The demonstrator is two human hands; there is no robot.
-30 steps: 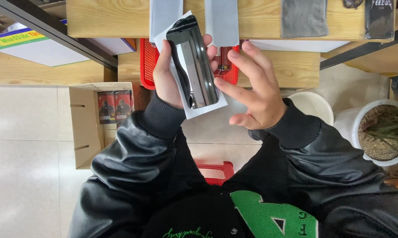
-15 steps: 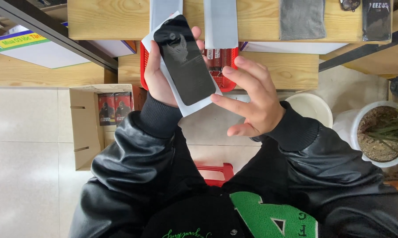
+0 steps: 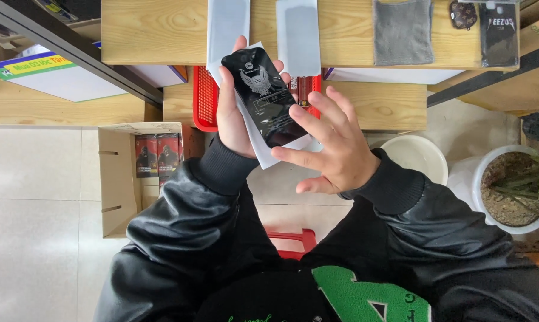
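Note:
My left hand [image 3: 233, 119] holds a flat black glossy screen protector [image 3: 263, 98] with a white winged emblem, together with a white sleeve [image 3: 263, 152] behind it, in front of the wooden bench. My right hand [image 3: 332, 146] is spread open beside it, its fingertips touching the black sheet's lower right edge. Both arms wear black jacket sleeves.
On the wooden bench top [image 3: 162, 33] lie two white sleeves [image 3: 298, 36], a grey cloth [image 3: 403, 30] and a dark packet [image 3: 499, 33]. A red basket [image 3: 205, 101] sits on the lower shelf. A cardboard box [image 3: 123, 179] stands left; a white bowl [image 3: 418, 158] and potted plant [image 3: 511, 191] right.
The black sheet has been tilted flatter toward the camera, so its emblem now shows. My right hand has moved in until its fingertips touch the sheet's edge.

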